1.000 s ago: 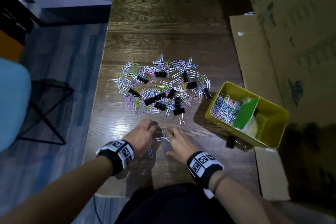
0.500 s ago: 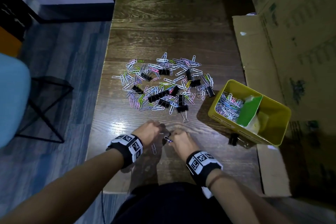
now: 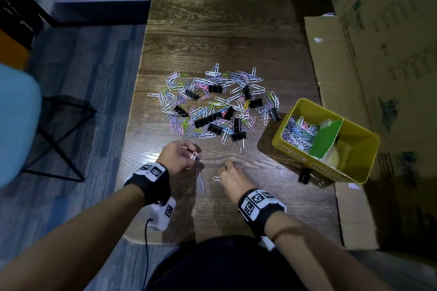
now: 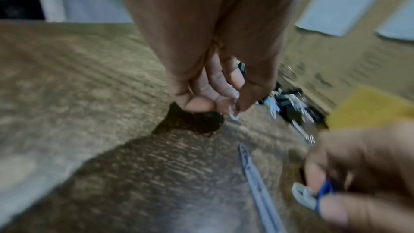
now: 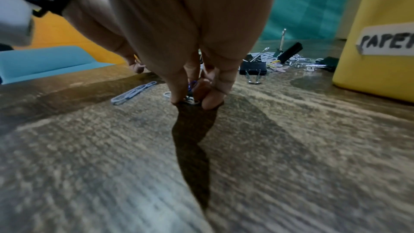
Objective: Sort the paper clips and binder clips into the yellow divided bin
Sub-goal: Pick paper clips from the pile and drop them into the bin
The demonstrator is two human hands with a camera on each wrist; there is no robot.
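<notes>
A heap of coloured paper clips (image 3: 212, 101) mixed with black binder clips (image 3: 238, 136) lies mid-table. The yellow divided bin (image 3: 364, 170) stands to the right, its left compartment holding several paper clips (image 3: 298, 132), a green divider (image 3: 326, 137) in the middle. My left hand (image 3: 182, 156) pinches a pale paper clip (image 4: 234, 115) between thumb and fingers just above the table. My right hand (image 3: 229, 175) pinches paper clips (image 5: 190, 93), one blue and one white, with its fingertips on the wood. A linked pair of pale clips (image 3: 200, 182) lies between the hands.
One black binder clip (image 3: 305, 176) lies in front of the bin's near wall. Flattened cardboard (image 3: 335, 92) and cardboard boxes line the right side. A blue chair (image 3: 16, 120) stands off the table's left edge (image 3: 128, 149). The bin bears a label reading "PAPER" (image 5: 387, 42).
My hands have drawn apart, each taking paper clips with it; the left one has lifted slightly to the left. The linked pair of clips stays on the wood between them.
</notes>
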